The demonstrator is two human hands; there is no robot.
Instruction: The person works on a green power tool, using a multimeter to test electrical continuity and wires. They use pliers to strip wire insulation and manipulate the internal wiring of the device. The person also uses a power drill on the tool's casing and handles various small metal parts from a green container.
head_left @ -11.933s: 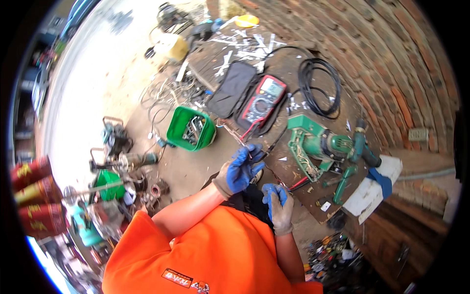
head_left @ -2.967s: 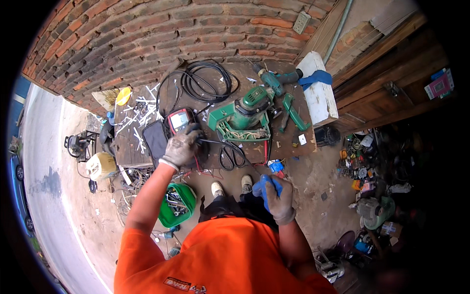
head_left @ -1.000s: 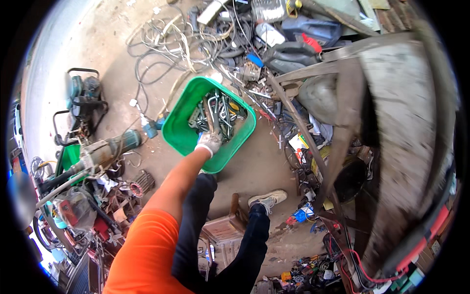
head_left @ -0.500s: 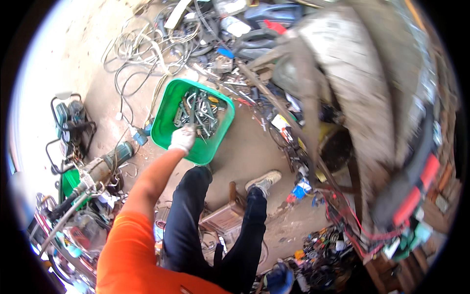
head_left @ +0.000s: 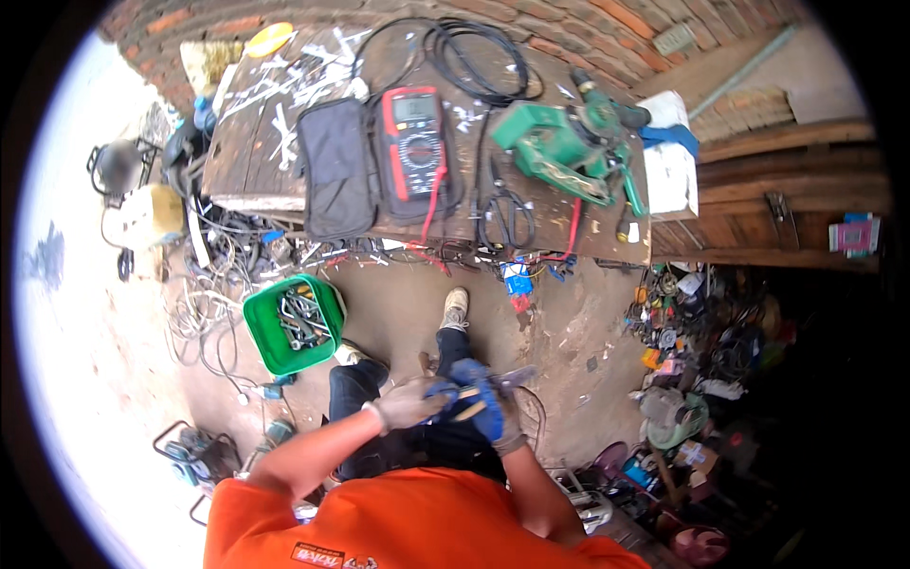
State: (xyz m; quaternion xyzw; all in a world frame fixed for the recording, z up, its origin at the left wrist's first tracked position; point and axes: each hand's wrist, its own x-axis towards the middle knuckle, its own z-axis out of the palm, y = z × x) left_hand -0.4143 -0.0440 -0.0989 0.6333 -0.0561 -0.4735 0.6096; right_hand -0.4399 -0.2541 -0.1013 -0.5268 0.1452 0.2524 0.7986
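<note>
Withdrawn from the green bin (head_left: 289, 327) since half a second ago, left hand (head_left: 409, 402) now at lower centre of the frame, touching right hand (head_left: 483, 410) above the knees. Both gloved (blue and grey), fingers curled together around a small slim tool (head_left: 507, 381), greyish tip poking out toward the right; exact kind too blurred to tell. Bin of metal pieces now well apart, centre left on the dirt floor. Across the top: wooden bench (head_left: 246, 156) bearing a dark pouch (head_left: 334, 169), red multimeter (head_left: 413, 142), coiled black cable (head_left: 469, 52) and green power tool (head_left: 569, 142). Orange shirt (head_left: 408, 526) along the bottom edge.
</note>
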